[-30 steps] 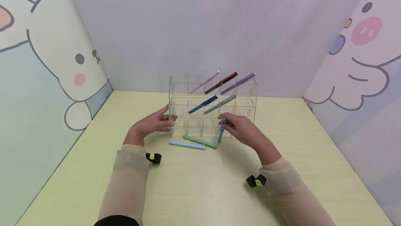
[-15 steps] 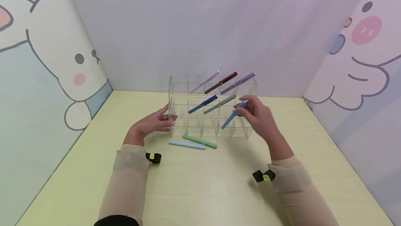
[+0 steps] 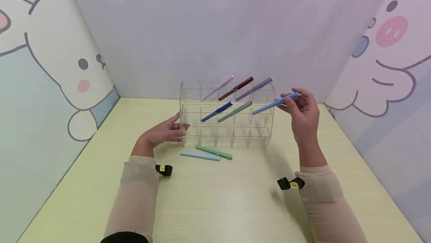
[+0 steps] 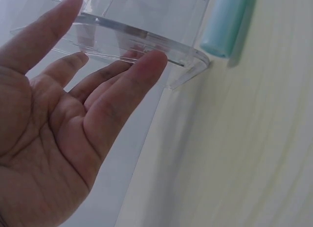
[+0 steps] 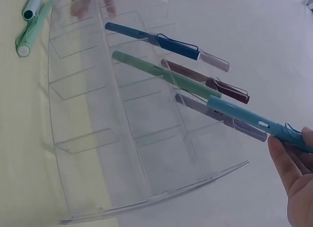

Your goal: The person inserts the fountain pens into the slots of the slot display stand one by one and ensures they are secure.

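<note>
1. One blue pen (image 3: 269,105), pinched in our right hand (image 3: 305,114), slants by the middle tier of the clear rack (image 3: 225,136).
2. Our left hand (image 3: 163,132), fingers loosely extended, is at the rack's left end.

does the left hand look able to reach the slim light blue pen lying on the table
Likely yes: the left hand is close by, at the left end of the clear plastic rack, and nothing covers the nearer end of the slim light blue pen.
</note>
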Demonstrator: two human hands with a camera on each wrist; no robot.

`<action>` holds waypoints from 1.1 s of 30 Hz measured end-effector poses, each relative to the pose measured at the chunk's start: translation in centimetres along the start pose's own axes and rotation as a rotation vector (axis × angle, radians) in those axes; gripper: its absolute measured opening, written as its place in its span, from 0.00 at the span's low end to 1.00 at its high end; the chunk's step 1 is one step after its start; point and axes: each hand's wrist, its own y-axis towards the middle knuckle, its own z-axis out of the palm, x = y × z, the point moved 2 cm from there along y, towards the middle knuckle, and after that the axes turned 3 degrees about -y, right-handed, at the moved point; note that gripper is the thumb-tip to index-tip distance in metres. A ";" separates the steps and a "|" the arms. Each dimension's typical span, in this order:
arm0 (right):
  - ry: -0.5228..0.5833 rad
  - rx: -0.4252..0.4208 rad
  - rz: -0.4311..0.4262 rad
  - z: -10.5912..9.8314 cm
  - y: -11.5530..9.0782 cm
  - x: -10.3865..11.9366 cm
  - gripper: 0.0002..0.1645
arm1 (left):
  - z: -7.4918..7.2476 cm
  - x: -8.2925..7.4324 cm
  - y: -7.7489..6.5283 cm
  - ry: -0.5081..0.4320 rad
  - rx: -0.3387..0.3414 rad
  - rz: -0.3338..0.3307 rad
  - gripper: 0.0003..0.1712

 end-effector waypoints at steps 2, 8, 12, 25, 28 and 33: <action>-0.006 -0.023 -0.011 0.0 0.0 -0.1 0.20 | 0.0 0.0 -0.1 -0.002 -0.001 -0.004 0.54; -0.019 -0.055 -0.019 -0.1 -0.1 -1.0 0.22 | 0.1 0.0 -0.1 0.001 0.005 0.005 0.55; -0.017 -0.049 -0.001 0.1 -0.2 -1.5 0.22 | 0.1 0.1 0.0 0.006 0.005 0.001 0.55; -0.033 -0.055 -0.014 0.2 -0.4 -1.7 0.20 | 0.1 0.1 0.0 -0.004 0.003 -0.006 0.53; -0.039 -0.062 -0.026 0.2 -0.3 -1.7 0.19 | 0.1 0.0 0.0 -0.002 0.002 -0.006 0.54; -0.052 -0.057 -0.024 0.2 -0.3 -1.9 0.19 | 0.0 0.1 0.0 0.005 0.002 0.001 0.55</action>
